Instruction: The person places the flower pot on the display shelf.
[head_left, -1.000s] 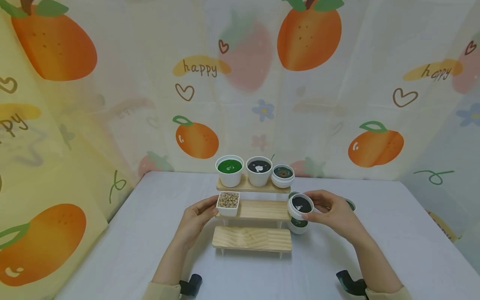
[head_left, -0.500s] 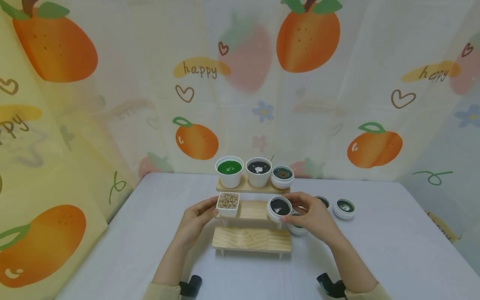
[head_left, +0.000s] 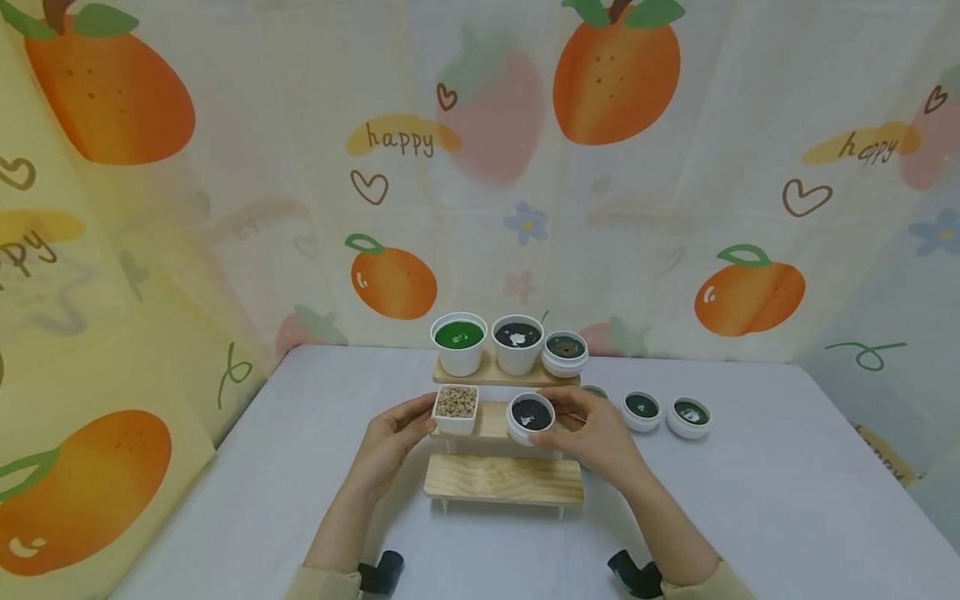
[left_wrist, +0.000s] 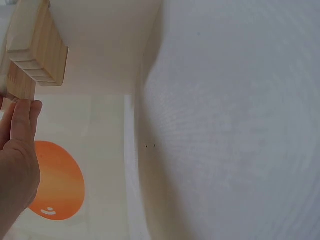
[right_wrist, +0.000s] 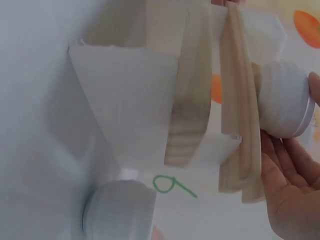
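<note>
A small square white pot (head_left: 455, 408) filled with beige granules stands at the left end of the middle wooden shelf (head_left: 491, 419). My left hand (head_left: 384, 442) holds its left side between thumb and fingers; in the left wrist view the fingertips (left_wrist: 22, 112) lie right at the wooden shelf's end. My right hand (head_left: 596, 433) grips a round white pot (head_left: 531, 418) with a dark top, thumb in front and fingers behind. That pot is upright over the right part of the middle shelf; its base is right at the board in the right wrist view.
On the back shelf (head_left: 487, 367) stand a green-topped cup (head_left: 460, 346), a dark-topped cup (head_left: 517, 343) and a low round pot (head_left: 566, 354). The lower shelf (head_left: 502, 479) sits in front. More round pots, including one dark green-topped pot (head_left: 642, 411), stand on the white table to the right.
My right hand has carried the round dark-topped pot leftward from beyond the shelf's right end to over the middle shelf. My left hand has stayed at the square pot.
</note>
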